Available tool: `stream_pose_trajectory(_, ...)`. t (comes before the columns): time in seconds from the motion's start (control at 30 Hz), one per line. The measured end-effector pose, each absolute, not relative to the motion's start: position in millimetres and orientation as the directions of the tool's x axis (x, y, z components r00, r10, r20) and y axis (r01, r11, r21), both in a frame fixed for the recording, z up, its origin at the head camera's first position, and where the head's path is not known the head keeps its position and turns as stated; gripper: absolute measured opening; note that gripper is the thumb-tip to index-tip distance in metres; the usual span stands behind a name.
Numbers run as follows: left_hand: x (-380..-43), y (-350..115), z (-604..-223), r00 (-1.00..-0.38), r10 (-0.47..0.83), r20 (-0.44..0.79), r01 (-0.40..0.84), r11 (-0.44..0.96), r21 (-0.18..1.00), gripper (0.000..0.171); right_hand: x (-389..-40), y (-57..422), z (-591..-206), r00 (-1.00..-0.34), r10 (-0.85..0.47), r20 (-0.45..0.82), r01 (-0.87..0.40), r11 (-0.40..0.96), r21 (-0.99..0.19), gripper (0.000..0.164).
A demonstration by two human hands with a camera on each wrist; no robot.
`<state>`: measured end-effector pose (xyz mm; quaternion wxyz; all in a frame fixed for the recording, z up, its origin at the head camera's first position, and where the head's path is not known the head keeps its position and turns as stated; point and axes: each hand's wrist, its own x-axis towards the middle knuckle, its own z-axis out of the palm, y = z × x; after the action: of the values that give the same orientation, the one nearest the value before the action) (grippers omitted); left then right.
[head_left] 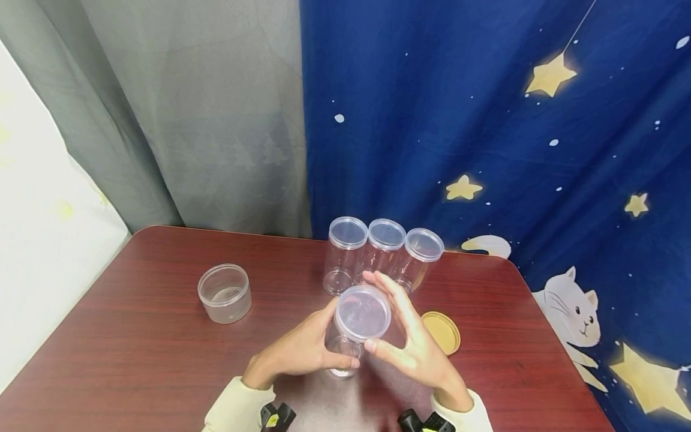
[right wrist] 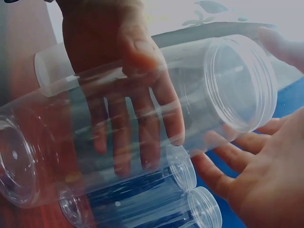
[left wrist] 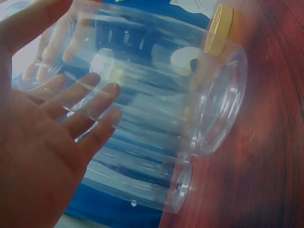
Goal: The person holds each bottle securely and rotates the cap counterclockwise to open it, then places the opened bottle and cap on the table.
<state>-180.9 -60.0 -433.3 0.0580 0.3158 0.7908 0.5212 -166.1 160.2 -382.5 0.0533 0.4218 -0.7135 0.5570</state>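
Note:
A tall clear plastic jar point(head_left: 345, 347) with a pale round top point(head_left: 363, 313) is between my hands at the front of the table. My left hand point(head_left: 305, 348) grips its body, the thumb across the near side and the fingers visible through the clear wall in the right wrist view. Up at the top end, my right hand point(head_left: 412, 345) has its thumb at the near rim and its fingers extended along the far side. The jar's ribbed collar point(right wrist: 259, 85) lies between that thumb and fingers in the right wrist view.
Three similar clear jars with lids point(head_left: 348, 233) stand side by side at the table's back edge. A short, wide clear tub point(head_left: 225, 309) stands to the left. A gold lid point(head_left: 442, 333) lies right of my right hand. Curtains hang behind the brown table point(head_left: 135, 360).

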Motion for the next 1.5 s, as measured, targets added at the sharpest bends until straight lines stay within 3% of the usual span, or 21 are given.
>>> stream_pose_trajectory(0.3, -180.5, -54.4, -436.0, -0.852, 0.463, 0.245, 0.429, 0.347, 0.834, 0.09, -163.1, 156.1, -383.1, -0.77, -0.413, 0.487, -0.591, 0.174, -0.787, 0.085)
stream_pose_trajectory(0.57, -179.7, -48.6, -439.0, -0.874, 0.405, 0.268, 0.421, 0.354, 0.835, 0.09, -161.0, 148.8, -383.1, -0.795, -0.318, 0.516, -0.596, 0.26, -0.76, 0.083)
stream_pose_trajectory(0.87, -178.6, -47.4, -438.5, -0.881, 0.389, 0.268, 0.412, 0.353, 0.84, 0.089, -160.3, 144.4, -385.1, -0.798, -0.251, 0.548, -0.594, 0.48, -0.645, 0.081)
stream_pose_trajectory(1.5, -179.8, -50.5, -438.8, -0.861, 0.435, 0.264, 0.432, 0.352, 0.831, 0.089, -160.3, 150.1, -381.7, -0.782, -0.349, 0.517, -0.623, 0.401, -0.671, 0.075)
